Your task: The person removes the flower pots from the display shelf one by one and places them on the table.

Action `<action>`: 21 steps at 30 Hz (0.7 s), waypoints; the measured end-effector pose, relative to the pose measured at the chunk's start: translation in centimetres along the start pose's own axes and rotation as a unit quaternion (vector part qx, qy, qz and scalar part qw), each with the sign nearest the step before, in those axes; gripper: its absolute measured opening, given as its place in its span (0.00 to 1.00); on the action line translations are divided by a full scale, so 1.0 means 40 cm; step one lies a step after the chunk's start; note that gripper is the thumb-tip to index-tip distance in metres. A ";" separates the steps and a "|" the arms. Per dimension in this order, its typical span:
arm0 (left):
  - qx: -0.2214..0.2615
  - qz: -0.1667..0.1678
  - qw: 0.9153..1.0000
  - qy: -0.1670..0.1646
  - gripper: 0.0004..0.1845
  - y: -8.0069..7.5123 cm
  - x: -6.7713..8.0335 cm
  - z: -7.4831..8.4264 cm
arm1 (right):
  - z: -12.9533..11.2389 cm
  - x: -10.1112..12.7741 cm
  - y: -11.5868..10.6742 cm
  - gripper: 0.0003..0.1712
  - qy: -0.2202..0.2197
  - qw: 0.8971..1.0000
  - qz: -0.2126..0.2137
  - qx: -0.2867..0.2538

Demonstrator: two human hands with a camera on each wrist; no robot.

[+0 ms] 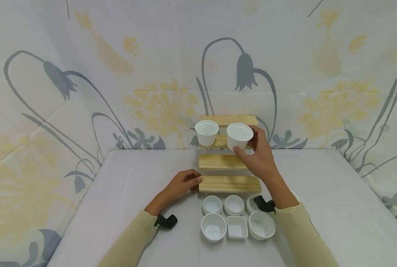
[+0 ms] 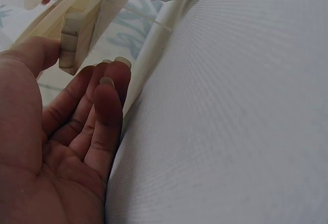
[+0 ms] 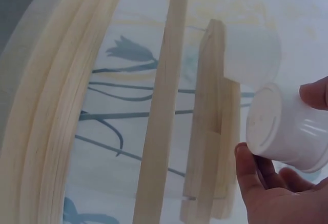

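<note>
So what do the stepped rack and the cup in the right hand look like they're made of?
The stepped rack looks like pale unfinished wood: grain lines and a matte surface show, with bare cut ends in the wrist views. The cup held by the right hand appears to be thin white plastic, smooth and slightly translucent with a moulded base ring, though coated paper can't be ruled out.

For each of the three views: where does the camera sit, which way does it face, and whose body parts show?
Head: worn high, facing forward and down at the stepped wooden rack; both hands and sleeves show.
Left wrist: low by the white table, facing the rack's end; left hand shows.
Right wrist: faces the rack's slats; right hand holds a white plastic cup.
Shared: that cup appears in the head view too.
</note>
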State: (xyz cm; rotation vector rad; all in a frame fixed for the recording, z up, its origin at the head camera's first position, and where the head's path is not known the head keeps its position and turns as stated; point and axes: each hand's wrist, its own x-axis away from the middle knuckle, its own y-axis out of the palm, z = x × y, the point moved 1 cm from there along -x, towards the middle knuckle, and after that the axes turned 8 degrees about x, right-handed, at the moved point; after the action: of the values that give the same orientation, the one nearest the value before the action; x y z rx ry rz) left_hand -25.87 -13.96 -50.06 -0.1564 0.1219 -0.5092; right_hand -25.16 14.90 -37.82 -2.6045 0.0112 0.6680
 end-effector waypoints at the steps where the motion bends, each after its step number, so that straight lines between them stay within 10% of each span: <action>1: 0.000 0.000 1.000 0.000 0.13 0.000 0.000 -0.001 | -0.002 0.002 0.001 0.45 -0.004 1.000 -0.002 0.002; 21: -0.002 -0.001 1.000 0.000 0.13 -0.003 0.000 -0.002 | -0.021 0.055 -0.012 0.43 -0.054 0.998 -0.005 0.034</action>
State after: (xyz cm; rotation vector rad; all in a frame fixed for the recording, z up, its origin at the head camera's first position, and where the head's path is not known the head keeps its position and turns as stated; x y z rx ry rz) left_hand -25.92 -14.08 -50.10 -0.1607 0.1238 -0.5100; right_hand -22.79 15.19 -37.95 -2.4983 -0.0119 0.7908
